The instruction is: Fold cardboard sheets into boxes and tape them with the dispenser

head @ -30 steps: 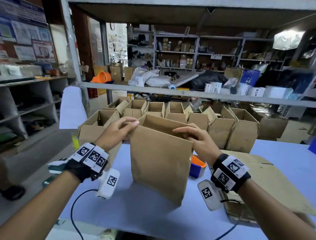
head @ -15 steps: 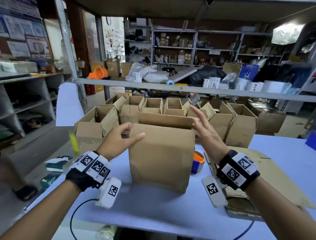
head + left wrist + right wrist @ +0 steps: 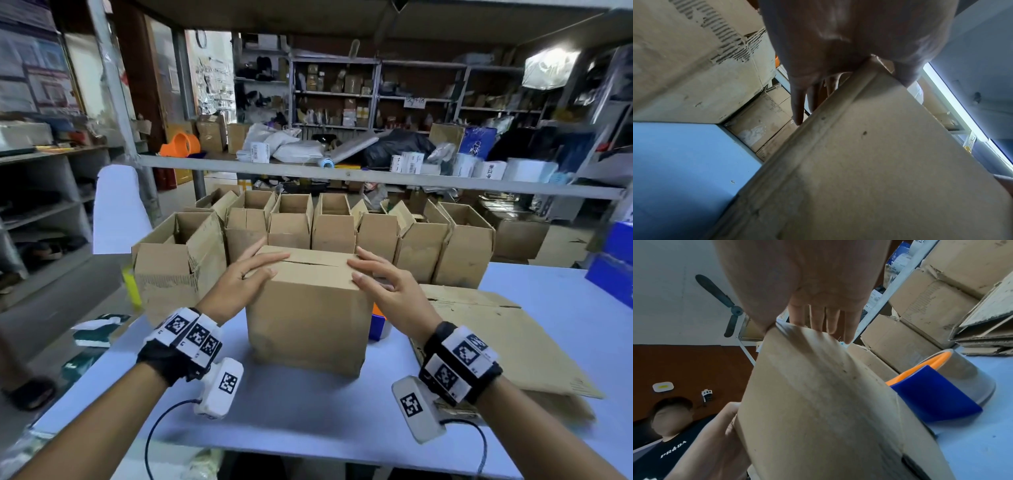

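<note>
Two flat hands, the left hand [image 3: 236, 286] and the right hand [image 3: 390, 291], are pressing straight fingers down on the box [image 3: 308, 318] flaps, beside the tape dispenser [image 3: 931, 395].

Light blue table [image 3: 548, 308] standing in foreground. Metal crossbar [image 3: 376, 180] running across behind it. Orange bucket [image 3: 180, 145] lying tipped on counter beyond, white parcels [image 3: 291, 147] and black bag [image 3: 397, 147] piling up beside it. Metal shelving [image 3: 376, 96] lining back wall, holding small goods. Ceiling fan [image 3: 723, 301] showing overhead in right wrist view. Sandal [image 3: 29, 394] lying on floor at left.
</note>
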The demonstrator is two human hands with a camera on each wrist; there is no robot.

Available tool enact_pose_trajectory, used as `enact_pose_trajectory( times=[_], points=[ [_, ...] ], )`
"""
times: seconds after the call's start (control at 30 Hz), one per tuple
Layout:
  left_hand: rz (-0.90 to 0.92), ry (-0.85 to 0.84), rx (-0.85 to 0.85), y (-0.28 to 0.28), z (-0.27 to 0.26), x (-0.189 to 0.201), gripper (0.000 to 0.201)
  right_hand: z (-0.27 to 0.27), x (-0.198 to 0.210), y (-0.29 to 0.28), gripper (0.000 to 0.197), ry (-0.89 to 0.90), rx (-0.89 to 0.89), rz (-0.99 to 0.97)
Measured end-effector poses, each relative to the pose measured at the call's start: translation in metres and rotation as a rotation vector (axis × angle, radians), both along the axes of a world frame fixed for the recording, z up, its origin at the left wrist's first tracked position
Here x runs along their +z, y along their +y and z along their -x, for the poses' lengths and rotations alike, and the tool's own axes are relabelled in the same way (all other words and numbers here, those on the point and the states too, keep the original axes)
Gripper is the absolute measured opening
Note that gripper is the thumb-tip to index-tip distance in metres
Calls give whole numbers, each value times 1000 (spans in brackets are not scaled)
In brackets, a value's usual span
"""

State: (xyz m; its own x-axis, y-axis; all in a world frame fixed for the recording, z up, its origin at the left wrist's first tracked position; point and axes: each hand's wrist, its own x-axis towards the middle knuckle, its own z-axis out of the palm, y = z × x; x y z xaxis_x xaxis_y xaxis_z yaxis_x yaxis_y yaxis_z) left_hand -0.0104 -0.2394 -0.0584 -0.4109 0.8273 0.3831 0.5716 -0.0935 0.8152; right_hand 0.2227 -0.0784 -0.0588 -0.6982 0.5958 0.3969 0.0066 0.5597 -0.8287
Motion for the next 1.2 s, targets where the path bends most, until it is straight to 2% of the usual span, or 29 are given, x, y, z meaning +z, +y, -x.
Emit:
enact_pose_trajectory(
  times=[0.13, 0.27, 0.37, 0.43, 0.47, 0.53, 0.6, 0.63, 0.7, 0.77, 0.87, 0.93, 0.97, 1.07, 1.2],
  points=[
    [-25, 3, 42, -5, -4, -1, 37, -3, 2, 4, 31, -94, -32, -76],
    [-30, 25, 109, -11, -9, -6, 33, 4, 4, 16, 38, -157, 18, -40],
    [-24, 33, 157, -15, -10, -7, 33, 14, 5, 27, 44, -148, 63, 219],
    [-30, 26, 168, -15, -11, -6, 32, 20, 2, 42, 53, -173, -52, 383],
    [-31, 25, 174, -14, -11, -6, 31, 22, -2, 50, 54, -243, -130, 366],
    [-38, 30, 192, -12, -12, -6, 31, 25, -12, 61, 41, -531, -188, 67],
    [-50, 36, 204, -11, -13, -6, 30, 31, -26, 66, 19, -856, -165, -243],
    [-52, 38, 206, -11, -12, -6, 30, 35, -30, 64, 10, -964, -144, -330],
    [-55, 40, 210, -10, -12, -7, 29, 45, -35, 61, 21, -1080, -154, -414],
    [-64, 39, 212, -9, -12, -7, 28, 51, -39, 61, 11, -1069, -175, -413],
    [-65, 40, 211, -9, -12, -8, 28, 56, -45, 67, 36, -996, -189, -358],
    [-61, 37, 206, -9, -11, -9, 28, 55, -36, 68, 25, -1006, -191, -379],
    [-60, 36, 204, -9, -11, -10, 28, 53, -27, 69, 20, -1019, -194, -398],
    [-65, 40, 204, -9, -10, -10, 28, 44, 2, 80, 28, -969, -243, -412],
    [-81, 29, 209, -8, -12, -10, 27, 27, 47, 92, 28, -795, -377, -351]
  ],
)
